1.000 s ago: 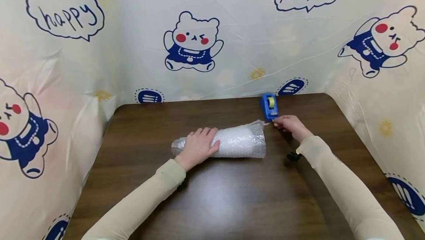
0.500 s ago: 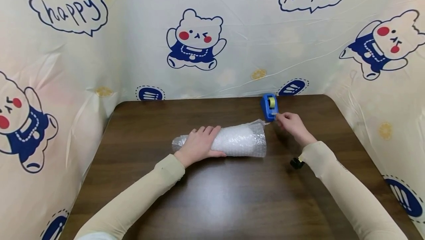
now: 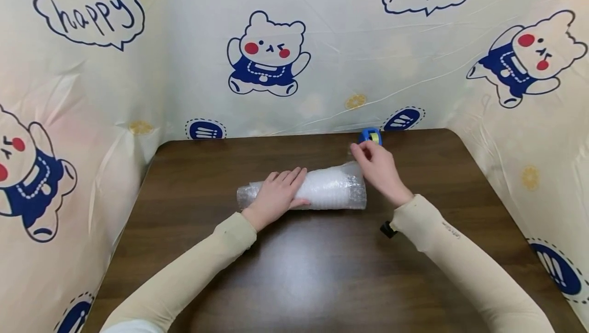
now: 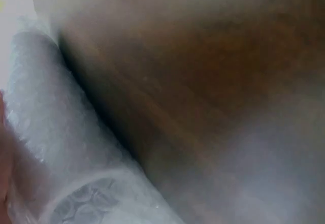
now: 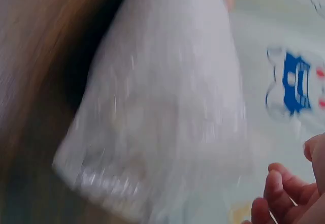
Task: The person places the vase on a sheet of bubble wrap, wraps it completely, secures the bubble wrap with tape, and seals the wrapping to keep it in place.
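Observation:
A roll of bubble wrap (image 3: 329,187) lies crosswise on the table, its loose clear end to the right. In the head view my left hand (image 3: 275,194) rests over its left part, fingers laid across the top and thumb on the near side. Above the right end, my right hand (image 3: 379,169) holds thumb and index finger close together, with a faint clear strip, seemingly tape, at the tips. Right behind that hand stands a blue tape dispenser (image 3: 369,132), partly covered by it. The right wrist view shows the blurred bubble wrap (image 5: 172,92) beside curled fingers (image 5: 278,189).
The brown wooden table (image 3: 294,271) has a patterned curtain (image 3: 331,57) at its back and both sides. A small black object (image 3: 388,229) sits at the right wrist by the sleeve.
My right hand has drawn away from the front of the tape dispenser and come left, over the right end of the bubble wrap. The left hand stays on the roll.

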`<state>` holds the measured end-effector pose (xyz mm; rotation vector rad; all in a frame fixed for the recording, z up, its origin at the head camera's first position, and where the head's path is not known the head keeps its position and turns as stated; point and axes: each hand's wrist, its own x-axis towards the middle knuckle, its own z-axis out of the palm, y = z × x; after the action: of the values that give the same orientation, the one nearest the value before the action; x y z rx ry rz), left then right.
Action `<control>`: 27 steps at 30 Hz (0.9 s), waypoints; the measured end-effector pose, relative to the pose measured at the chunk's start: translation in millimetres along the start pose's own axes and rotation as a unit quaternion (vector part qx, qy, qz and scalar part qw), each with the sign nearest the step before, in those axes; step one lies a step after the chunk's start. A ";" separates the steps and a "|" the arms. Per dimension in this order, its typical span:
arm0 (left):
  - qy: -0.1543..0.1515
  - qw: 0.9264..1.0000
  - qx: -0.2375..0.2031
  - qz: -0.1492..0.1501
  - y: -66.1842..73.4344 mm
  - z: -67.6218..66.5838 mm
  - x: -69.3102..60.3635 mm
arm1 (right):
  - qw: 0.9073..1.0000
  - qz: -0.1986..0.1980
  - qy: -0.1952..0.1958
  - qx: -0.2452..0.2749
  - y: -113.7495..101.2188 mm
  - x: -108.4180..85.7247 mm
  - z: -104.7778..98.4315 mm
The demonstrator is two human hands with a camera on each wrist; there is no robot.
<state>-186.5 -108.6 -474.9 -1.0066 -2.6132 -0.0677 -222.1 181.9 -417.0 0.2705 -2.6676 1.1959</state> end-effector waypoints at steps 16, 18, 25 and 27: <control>0.097 0.988 -0.123 0.009 -1.5 13.8 -8.3 | 0.990 -0.011 0.006 -0.137 -57.7 -3.8 88.4; 0.095 0.985 -0.141 0.004 -2.9 14.3 -8.6 | 0.988 -0.013 0.008 -0.151 -57.7 -4.6 92.5; 0.099 0.982 -0.160 -0.006 -3.9 14.6 -8.4 | 0.987 -0.023 0.011 -0.159 -56.4 -7.3 96.4; 0.106 0.981 -0.160 -0.004 -3.7 14.8 -7.3 | 0.986 -0.027 0.008 -0.162 -55.7 -8.3 96.1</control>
<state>-188.3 -113.7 -490.9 -1.0273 -2.4548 -0.5822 -210.9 73.9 -441.9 0.2753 -2.7637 0.7274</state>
